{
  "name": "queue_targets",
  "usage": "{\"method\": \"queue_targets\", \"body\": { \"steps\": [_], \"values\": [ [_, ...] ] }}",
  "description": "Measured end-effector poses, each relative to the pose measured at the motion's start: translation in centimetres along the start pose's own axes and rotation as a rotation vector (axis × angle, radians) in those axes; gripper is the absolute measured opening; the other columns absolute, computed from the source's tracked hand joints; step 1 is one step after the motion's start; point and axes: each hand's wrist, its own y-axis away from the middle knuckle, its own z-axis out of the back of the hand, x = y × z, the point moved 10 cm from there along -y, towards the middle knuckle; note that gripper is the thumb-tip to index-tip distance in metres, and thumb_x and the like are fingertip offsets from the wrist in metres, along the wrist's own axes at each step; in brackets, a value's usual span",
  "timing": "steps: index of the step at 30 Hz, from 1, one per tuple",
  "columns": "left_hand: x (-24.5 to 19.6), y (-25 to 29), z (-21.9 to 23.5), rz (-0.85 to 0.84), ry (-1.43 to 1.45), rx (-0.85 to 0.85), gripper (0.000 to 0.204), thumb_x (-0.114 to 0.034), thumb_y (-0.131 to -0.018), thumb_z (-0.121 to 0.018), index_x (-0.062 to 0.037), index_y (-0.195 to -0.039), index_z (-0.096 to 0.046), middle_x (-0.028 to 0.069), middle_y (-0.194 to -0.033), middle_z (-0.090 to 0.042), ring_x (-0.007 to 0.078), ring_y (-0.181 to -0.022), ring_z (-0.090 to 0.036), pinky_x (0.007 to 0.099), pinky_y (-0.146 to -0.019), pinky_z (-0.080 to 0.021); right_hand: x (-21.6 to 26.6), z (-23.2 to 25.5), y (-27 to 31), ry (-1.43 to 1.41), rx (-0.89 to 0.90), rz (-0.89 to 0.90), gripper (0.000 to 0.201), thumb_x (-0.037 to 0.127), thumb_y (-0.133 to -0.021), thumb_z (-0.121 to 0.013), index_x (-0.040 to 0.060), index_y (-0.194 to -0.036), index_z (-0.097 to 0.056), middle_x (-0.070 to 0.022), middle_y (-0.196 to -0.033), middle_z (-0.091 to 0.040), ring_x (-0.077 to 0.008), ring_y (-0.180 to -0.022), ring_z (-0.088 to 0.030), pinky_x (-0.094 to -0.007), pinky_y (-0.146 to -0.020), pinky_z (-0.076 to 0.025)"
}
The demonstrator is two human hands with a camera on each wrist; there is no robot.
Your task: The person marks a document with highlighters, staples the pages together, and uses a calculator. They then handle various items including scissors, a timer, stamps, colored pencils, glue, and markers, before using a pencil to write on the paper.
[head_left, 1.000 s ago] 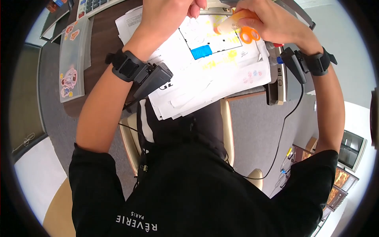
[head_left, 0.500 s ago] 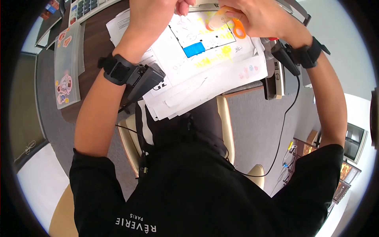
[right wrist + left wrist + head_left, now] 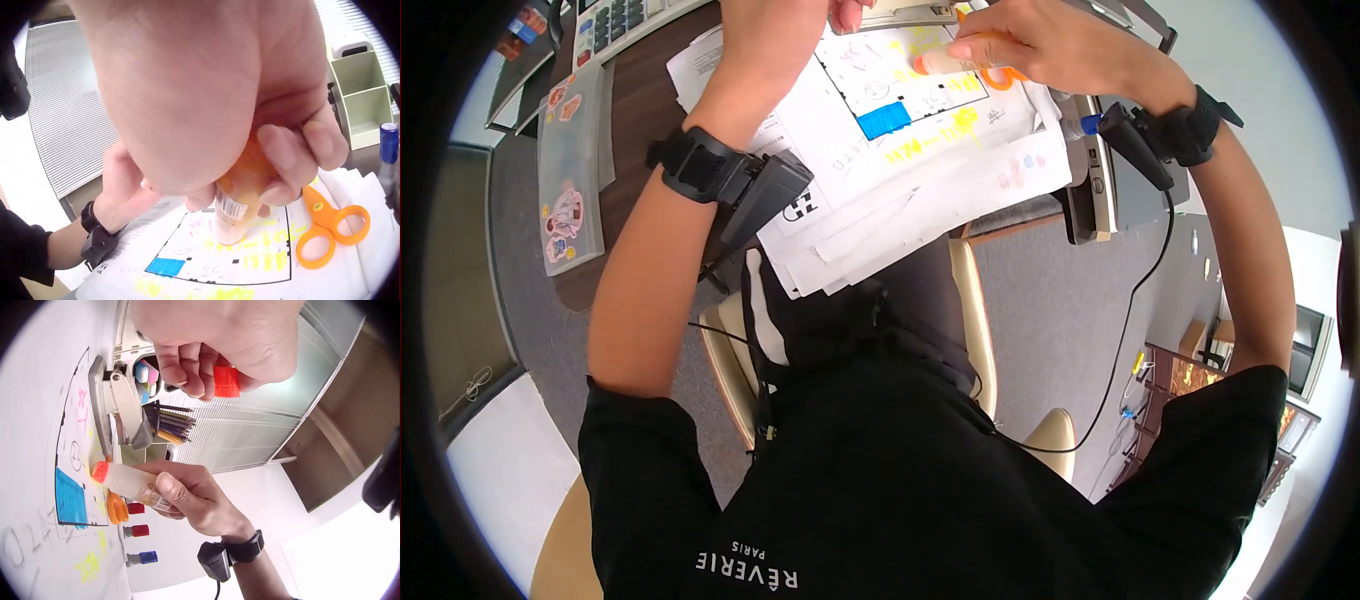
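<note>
The right hand [image 3: 1070,45] grips a translucent glue bottle [image 3: 128,484], whose orange tip meets the yellow-marked part of the top sheet [image 3: 950,190]. A bright red-orange cap [image 3: 227,382] is held in the curled fingers of the left hand [image 3: 219,337], above the papers. A blue-coloured rectangle [image 3: 885,120] lies inside the sheet's black outline. Orange-handled scissors [image 3: 325,234] rest beside the bottle, partly behind the right hand in the head view.
A metal stapler-like tool [image 3: 125,403] stands past the sheet, near a holder of pencils [image 3: 172,425]. Red and blue capped bottles [image 3: 147,557] are at the right. At the left are a stickered clear folder [image 3: 570,170] and a calculator [image 3: 615,25].
The bottle has tilted lower and its tip has shifted slightly left across the sheet. In the head view, the left hand has moved slightly left and up, and the papers have shifted slightly left.
</note>
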Motion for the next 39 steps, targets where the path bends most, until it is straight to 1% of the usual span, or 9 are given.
{"method": "queue_targets", "body": {
  "steps": [2,4,11,13,16,19,26,28,39],
  "values": [
    [0.1,-0.1,0.2,-0.020,0.027,0.012,0.032,-0.026,-0.101,-0.062,-0.0005,-0.082,-0.066,0.0038,-0.067,-0.061,0.0078,-0.050,-0.053,0.0206,-0.045,-0.041,-1.3,-0.2,-0.4,0.037,0.010,-0.094,0.040,0.031,-0.105,-0.048,-0.0048,-0.102,-0.066,-0.0211,-0.082,-0.068,-0.0338,-0.077,-0.067,-0.0425,-0.071,-0.051],
    [-0.2,-0.1,0.3,-0.028,0.040,0.013,0.032,-0.026,-0.101,-0.062,-0.0004,-0.082,-0.066,0.0039,-0.067,-0.061,0.0077,-0.050,-0.053,0.0207,-0.045,-0.041,-1.1,1.0,-0.6,-0.008,-0.199,0.148,0.042,0.032,-0.104,-0.048,-0.0057,-0.101,-0.065,-0.0226,-0.086,-0.067,-0.0341,-0.079,-0.067,-0.0418,-0.073,-0.051],
    [0.4,-0.2,0.6,0.013,0.037,-0.015,0.031,-0.024,-0.102,-0.062,0.0008,-0.084,-0.067,0.0045,-0.067,-0.061,0.0081,-0.050,-0.053,0.0209,-0.046,-0.041,-0.5,2.5,0.6,-0.062,-0.129,0.162,0.038,0.032,-0.098,-0.060,-0.0058,-0.099,-0.065,-0.0224,-0.088,-0.068,-0.0325,-0.082,-0.068,-0.0398,-0.075,-0.053],
    [0.3,-0.2,0.7,0.005,0.042,-0.006,0.031,-0.024,-0.102,-0.062,0.0011,-0.084,-0.067,0.0046,-0.067,-0.061,0.0082,-0.050,-0.053,0.0209,-0.046,-0.041,-0.9,3.1,0.8,-0.039,-0.029,-0.108,0.037,0.033,-0.094,-0.068,-0.0045,-0.097,-0.066,-0.0201,-0.086,-0.068,-0.0299,-0.082,-0.068,-0.0389,-0.075,-0.053],
    [0.2,-0.2,0.3,-0.005,0.046,0.008,0.031,-0.024,-0.102,-0.061,0.0015,-0.085,-0.067,0.0047,-0.066,-0.061,0.0084,-0.050,-0.053,0.0209,-0.046,-0.041,-0.7,3.1,1.1,-0.154,0.058,-0.111,0.038,0.034,-0.091,-0.070,-0.0034,-0.097,-0.065,-0.0183,-0.085,-0.067,-0.0281,-0.081,-0.067,-0.0385,-0.073,-0.052],
    [0.3,-0.3,0.4,-0.005,0.036,0.013,0.031,-0.023,-0.102,-0.061,0.0016,-0.085,-0.066,0.0048,-0.066,-0.061,0.0085,-0.050,-0.053,0.0208,-0.046,-0.041,-1.0,2.5,0.6,0.019,-0.068,0.051,0.033,0.028,-0.091,-0.069,-0.0030,-0.101,-0.064,-0.0177,-0.087,-0.067,-0.0277,-0.083,-0.067,-0.0387,-0.074,-0.052],
    [0.2,-0.2,0.2,0.004,0.025,0.020,0.031,-0.024,-0.102,-0.060,0.0012,-0.085,-0.066,0.0049,-0.067,-0.061,0.0086,-0.051,-0.053,0.0211,-0.046,-0.041,-0.6,1.3,0.9,-0.068,-0.055,0.099,0.032,0.020,-0.089,-0.066,-0.0026,-0.110,-0.063,-0.0182,-0.093,-0.069,-0.0283,-0.083,-0.066,-0.0391,-0.073,-0.052],
    [0.6,-0.3,0.3,-0.007,0.036,0.015,0.031,-0.024,-0.102,-0.060,0.0012,-0.085,-0.066,0.0049,-0.067,-0.061,0.0086,-0.051,-0.053,0.0211,-0.046,-0.041,-1.3,1.1,1.0,-0.151,-0.013,-0.035,0.031,0.020,-0.088,-0.067,-0.0036,-0.108,-0.065,-0.0179,-0.091,-0.070,-0.0279,-0.082,-0.066,-0.0385,-0.072,-0.052],
    [0.2,0.1,0.2,0.010,0.037,0.015,0.031,-0.024,-0.102,-0.061,0.0009,-0.084,-0.066,0.0049,-0.067,-0.061,0.0088,-0.051,-0.054,0.0216,-0.046,-0.041,-2.0,1.7,-0.3,-0.123,-0.058,0.145,0.030,0.019,-0.088,-0.070,-0.0044,-0.105,-0.065,-0.0183,-0.095,-0.072,-0.0279,-0.090,-0.068,-0.0379,-0.079,-0.053]
  ]
}}
